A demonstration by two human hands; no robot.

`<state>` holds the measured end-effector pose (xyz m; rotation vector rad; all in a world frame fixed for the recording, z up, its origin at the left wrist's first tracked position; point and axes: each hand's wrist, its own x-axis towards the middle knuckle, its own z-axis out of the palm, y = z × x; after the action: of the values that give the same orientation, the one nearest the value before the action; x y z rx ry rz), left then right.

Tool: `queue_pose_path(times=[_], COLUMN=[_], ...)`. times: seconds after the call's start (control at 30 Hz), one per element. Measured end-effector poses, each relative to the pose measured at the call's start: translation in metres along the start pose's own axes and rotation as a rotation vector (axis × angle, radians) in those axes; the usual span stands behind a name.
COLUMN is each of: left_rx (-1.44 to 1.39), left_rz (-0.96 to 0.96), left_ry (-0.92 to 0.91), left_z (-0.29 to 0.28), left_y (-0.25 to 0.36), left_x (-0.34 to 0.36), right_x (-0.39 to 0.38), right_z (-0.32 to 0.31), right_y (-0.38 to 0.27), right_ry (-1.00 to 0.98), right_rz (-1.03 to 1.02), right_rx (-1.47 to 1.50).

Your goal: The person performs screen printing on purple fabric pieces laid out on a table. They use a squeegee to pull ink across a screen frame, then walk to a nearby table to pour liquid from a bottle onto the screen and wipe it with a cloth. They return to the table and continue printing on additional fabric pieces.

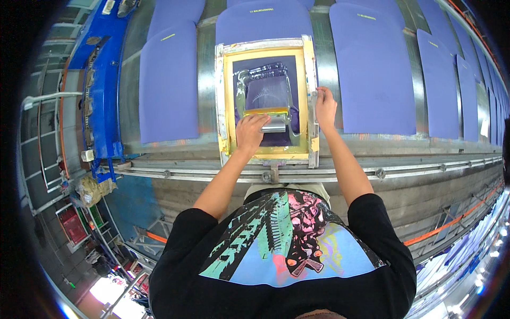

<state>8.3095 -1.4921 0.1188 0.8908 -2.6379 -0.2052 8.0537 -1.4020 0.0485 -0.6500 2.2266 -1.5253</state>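
A screen-printing frame lies flat in front of me, its inner border taped yellow, over a purple fabric panel. Dark, glossy wet ink is spread on its mesh. My left hand is closed on a squeegee with a metal holder and a yellow blade, which rests crosswise on the lower half of the mesh. At the frame's right side, my right hand grips the outer edge with curled fingers; part of that grip is hidden.
More purple fabric panels lie in a row along the long table, left and right of the frame. A metal rail runs along the near table edge. Blue machinery stands at the left.
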Motion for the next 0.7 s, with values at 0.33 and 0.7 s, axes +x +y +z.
queue_pose_path(times=[0.33,0.7], left_rx=[0.066,-0.078], left_rz=[-0.198,0.063], left_ry=[-0.215,-0.031], left_z=[0.013,0.010], left_y=[-0.036,-0.006], left_x=[0.157,-0.012], right_x=[0.002,0.032], right_z=[-0.003,0.015], right_y=[0.005,0.004], right_ry=[-0.006,0.035], right_rz=[-0.036,-0.150], right_rx=[0.015,-0.023])
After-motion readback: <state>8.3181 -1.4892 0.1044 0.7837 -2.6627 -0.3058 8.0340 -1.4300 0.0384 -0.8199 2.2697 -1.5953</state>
